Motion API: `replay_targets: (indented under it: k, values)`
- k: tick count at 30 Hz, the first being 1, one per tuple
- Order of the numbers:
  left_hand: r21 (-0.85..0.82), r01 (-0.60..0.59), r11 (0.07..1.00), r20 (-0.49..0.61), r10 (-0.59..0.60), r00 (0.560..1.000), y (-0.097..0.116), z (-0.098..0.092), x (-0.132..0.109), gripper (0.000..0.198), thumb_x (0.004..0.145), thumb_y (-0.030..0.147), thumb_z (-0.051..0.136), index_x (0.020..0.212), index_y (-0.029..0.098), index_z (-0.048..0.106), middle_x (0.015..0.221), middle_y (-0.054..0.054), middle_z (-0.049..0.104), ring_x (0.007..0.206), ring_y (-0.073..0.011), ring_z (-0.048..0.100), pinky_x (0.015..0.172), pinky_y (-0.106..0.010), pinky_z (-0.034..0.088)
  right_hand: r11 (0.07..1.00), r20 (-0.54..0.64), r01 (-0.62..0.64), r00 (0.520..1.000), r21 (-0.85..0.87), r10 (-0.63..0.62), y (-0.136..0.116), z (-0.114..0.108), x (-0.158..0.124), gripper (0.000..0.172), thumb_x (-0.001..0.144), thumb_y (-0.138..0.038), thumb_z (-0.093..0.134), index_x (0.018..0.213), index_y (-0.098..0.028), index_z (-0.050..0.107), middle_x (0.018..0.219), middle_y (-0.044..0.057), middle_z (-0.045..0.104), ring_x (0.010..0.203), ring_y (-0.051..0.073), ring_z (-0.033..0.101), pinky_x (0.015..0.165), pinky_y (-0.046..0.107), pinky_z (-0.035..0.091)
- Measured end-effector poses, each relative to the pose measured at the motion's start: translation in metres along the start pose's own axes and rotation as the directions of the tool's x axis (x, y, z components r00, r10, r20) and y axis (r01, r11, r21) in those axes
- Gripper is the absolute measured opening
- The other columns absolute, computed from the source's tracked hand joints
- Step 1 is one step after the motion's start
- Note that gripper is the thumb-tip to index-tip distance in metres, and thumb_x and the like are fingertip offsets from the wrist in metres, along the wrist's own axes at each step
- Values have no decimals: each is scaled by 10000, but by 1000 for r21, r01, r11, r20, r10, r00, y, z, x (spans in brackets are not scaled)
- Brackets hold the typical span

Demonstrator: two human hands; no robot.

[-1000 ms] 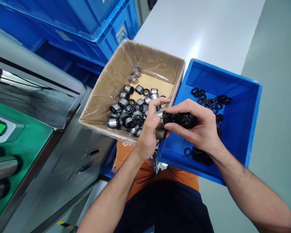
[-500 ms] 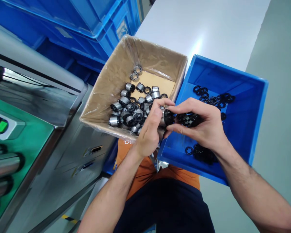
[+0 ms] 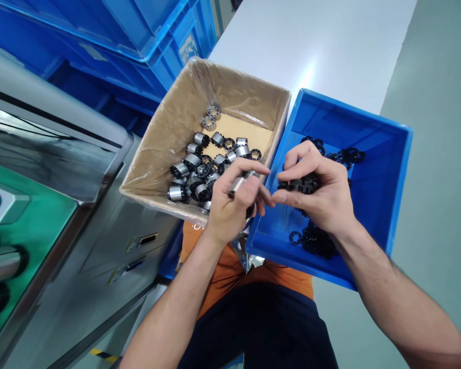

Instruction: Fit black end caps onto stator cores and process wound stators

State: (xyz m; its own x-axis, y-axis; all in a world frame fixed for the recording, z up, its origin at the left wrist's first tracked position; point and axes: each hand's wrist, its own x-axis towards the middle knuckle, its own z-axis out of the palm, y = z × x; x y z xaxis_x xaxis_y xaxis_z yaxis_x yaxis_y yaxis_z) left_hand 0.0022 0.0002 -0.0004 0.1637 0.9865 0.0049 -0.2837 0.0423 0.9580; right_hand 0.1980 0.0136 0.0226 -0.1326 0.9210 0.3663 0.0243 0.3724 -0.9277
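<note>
My left hand (image 3: 234,205) is closed around a silver metal cylinder (image 3: 237,186), partly hidden by the fingers and thumb; a dark part shows below it. Beside it, my right hand (image 3: 315,184) grips a row of black toothed plastic rings (image 3: 301,184) between thumb and fingers, over the blue bin (image 3: 401,169). The fingertips of both hands are close together. Under my left hand, a cardboard box (image 3: 153,143) lined with clear plastic holds several silver cylinders with black toothed ends (image 3: 176,193). Loose black rings (image 3: 295,237) lie in the blue bin.
Two bare metal rings (image 3: 208,122) sit in the box's far corner. A white table (image 3: 315,36) extends behind the containers. Blue crates (image 3: 138,31) are stacked at upper left. A metal machine with a green panel (image 3: 30,246) stands at left.
My hands have drawn slightly apart. The cylinder with a black ring, earlier between both hands, now lies inside my left hand, and my right fingers have shifted on the row of rings.
</note>
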Motion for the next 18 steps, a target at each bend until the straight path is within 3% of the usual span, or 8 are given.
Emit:
replay_targets:
  k: [3,7,9,12,18]
  values:
    - [83,-105,991,139,93,986,1,-1,-1,453,990,668,953,1129,261,809,732,33,741,552,-139,667,520,-262,513,997,29,-59,998,43,57,3,3,-1,408,875,-689,1086,989,-316,963,943,27,763,957,227,736,900,417,684]
    - [92,-234,968,156,218,963,1,-1,-1,382,946,540,1029,964,238,795,771,29,756,587,-109,631,543,-234,500,990,76,-113,991,80,107,1,5,-4,448,865,-614,1120,1184,-338,965,983,10,776,905,204,740,870,383,686]
    - [56,-274,960,165,262,951,0,-1,-2,306,978,456,1013,959,237,801,770,33,769,562,-91,604,533,-219,477,978,85,-160,985,135,149,-1,4,-5,521,855,-581,1134,1268,-340,926,1032,-3,771,773,167,716,731,343,678]
    - [30,-263,964,153,256,955,-2,-3,-2,244,1013,426,976,990,243,815,796,25,807,545,-94,623,531,-220,496,971,99,-153,986,184,136,-4,1,-5,447,908,-557,1100,1213,-307,889,1052,-9,776,611,118,638,583,309,629]
    - [63,-195,979,107,187,976,-9,-7,-5,399,1030,587,915,936,243,736,759,24,738,503,-102,579,484,-249,462,984,35,82,996,-156,-78,-4,-3,0,171,1024,-419,987,1109,-281,933,972,36,838,890,221,769,858,400,683]
